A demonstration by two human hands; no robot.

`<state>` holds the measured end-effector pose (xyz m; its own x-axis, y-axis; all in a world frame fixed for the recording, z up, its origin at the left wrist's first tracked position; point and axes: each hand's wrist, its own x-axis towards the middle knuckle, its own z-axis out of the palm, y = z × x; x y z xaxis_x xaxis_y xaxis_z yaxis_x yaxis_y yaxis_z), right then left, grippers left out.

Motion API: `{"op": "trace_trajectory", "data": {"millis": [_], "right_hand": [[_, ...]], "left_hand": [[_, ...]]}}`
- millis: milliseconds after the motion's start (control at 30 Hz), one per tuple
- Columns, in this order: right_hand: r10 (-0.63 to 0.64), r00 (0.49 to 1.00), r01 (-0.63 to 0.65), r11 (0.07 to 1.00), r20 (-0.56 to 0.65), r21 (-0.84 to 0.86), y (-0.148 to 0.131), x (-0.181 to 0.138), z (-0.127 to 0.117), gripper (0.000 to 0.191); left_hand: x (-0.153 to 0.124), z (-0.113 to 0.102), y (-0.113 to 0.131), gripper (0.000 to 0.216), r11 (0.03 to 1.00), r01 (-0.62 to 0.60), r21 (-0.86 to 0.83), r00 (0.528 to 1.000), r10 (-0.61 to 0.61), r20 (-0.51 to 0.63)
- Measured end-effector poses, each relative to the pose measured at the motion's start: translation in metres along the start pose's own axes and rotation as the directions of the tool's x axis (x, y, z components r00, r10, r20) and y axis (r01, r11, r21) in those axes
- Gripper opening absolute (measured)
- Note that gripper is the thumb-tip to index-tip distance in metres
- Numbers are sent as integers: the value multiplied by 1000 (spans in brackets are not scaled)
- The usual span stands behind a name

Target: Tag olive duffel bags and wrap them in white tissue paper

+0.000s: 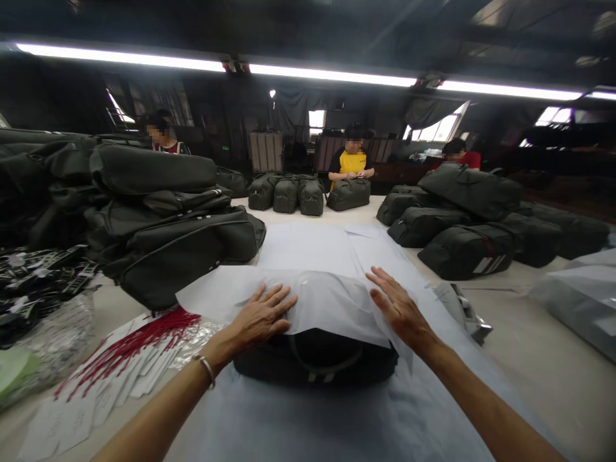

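Your left hand [262,316] and right hand [397,307] lie flat, fingers spread, gripping nothing, on the white paper [327,298] over the dark bag [315,360]; I'd smooth outward evenly, avoiding creases.

The paper [317,301] is plain white. The bag [317,359] under it is black, with a grey handle and two short white stripes. The bracelet [208,370] is silver. The tags [96,398] are white and their strings [139,340] are bright red. The piled bags [158,212] are dark olive-grey. The right bag [462,247] carries slanted white stripes and a red mark. The table [529,346] is pale cream. The straps [33,282] are black with white print. One co-worker's shirt [353,162] is yellow and black, and another's top [471,158] is red.
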<state>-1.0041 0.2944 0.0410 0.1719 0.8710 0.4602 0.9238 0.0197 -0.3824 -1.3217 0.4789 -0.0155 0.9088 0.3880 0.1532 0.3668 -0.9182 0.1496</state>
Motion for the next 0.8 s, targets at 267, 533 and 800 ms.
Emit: {"op": "trace_trajectory", "data": {"millis": [267,533,800], "right_hand": [[-218,906,305,931,363,-202,-16,2,69,58],[-287,903,378,884,320,-274,-2,5,73,57],[-388,884,454,845,261,-283,3,7,75,61]], "left_hand": [[-3,-14,27,57,999,-14,-48,997,10,-74],[-202,64,126,48,397,506,-765,812,-518,268],[-328,210,250,81,-883,-14,-469,132,-467,875]]}}
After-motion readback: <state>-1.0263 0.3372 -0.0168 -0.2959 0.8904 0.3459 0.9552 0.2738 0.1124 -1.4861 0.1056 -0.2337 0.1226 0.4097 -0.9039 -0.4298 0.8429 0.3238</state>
